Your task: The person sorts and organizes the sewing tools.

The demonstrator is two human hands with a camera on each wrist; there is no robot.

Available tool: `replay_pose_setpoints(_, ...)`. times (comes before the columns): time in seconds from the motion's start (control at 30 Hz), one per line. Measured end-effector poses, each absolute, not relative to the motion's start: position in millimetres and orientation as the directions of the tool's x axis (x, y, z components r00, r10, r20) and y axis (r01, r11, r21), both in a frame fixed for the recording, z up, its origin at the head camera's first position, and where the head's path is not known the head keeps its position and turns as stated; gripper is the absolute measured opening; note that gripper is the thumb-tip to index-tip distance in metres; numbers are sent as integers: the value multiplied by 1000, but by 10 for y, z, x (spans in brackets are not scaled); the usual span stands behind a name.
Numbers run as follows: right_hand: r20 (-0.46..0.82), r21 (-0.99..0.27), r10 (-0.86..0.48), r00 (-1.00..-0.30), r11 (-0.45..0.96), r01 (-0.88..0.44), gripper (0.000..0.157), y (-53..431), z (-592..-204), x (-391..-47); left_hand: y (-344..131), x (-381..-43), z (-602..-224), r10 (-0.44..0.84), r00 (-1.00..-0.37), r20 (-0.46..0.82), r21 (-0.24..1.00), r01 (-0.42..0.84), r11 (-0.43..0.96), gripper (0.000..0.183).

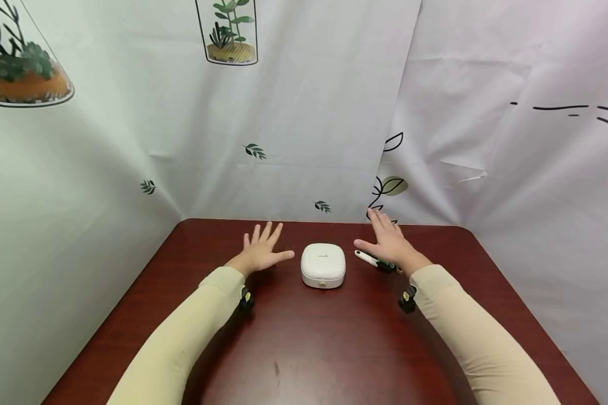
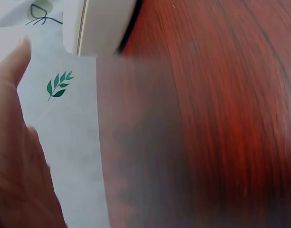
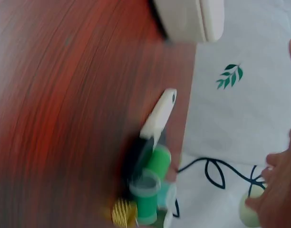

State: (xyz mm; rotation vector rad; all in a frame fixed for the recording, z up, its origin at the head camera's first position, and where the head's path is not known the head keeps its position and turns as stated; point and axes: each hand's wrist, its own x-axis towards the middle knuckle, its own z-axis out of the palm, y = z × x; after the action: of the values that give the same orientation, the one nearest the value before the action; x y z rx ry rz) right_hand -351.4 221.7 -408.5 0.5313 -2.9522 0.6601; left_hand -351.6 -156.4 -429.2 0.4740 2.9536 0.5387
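Note:
A white rounded box [image 1: 323, 263] with a lid and a small front clasp stands on the dark red table, between the two hands. To its left, my left hand [image 1: 260, 251] is held above the table with fingers spread, thumb toward the box. My right hand [image 1: 390, 243] is likewise spread, on the box's right side, holding nothing. Below it lies a tool with a white handle [image 3: 160, 111] and a black end [image 3: 135, 159]. Beside the black end are green thread spools [image 3: 146, 199] and a gold ridged piece [image 3: 124, 212]; the right hand partly hides these in the head view.
The wooden table [image 1: 304, 343] ends at a rounded far edge. Behind it and at the sides hangs a pale curtain [image 1: 304, 129] printed with plants and leaves. Each wrist carries a small black camera, the left one [image 1: 246, 298] and the right one [image 1: 407, 300].

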Motion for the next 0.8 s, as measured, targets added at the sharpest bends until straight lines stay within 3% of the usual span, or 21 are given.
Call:
replay_pose_setpoints(0.2, 218, -621, -284, -934, 698, -357, 102, 2017, -4170, -3537, -1421, -3535, -4416, 430, -902, -26, 489, 364, 793, 113)
replay_pose_setpoints(0.4, 258, -739, -283, -924, 558, -377, 100, 1786, -4395, -3493, -1262, -3498, -4608, 469, -882, -54, 578, 355, 735, 124)
replay_pose_setpoints(0.6, 214, -815, -325, -921, 461, -352, 99, 1619, -4745, -3434, -1172, -3490, -4752, 502, -860, -96, 629, 338, 700, 130)
replay_pose_setpoints(0.8, 126, -844, -374, -919, 447, -298, 112, 1522, -4901, -3366, -1104, -3491, -4812, 496, -864, -88, 609, 348, 713, 131)
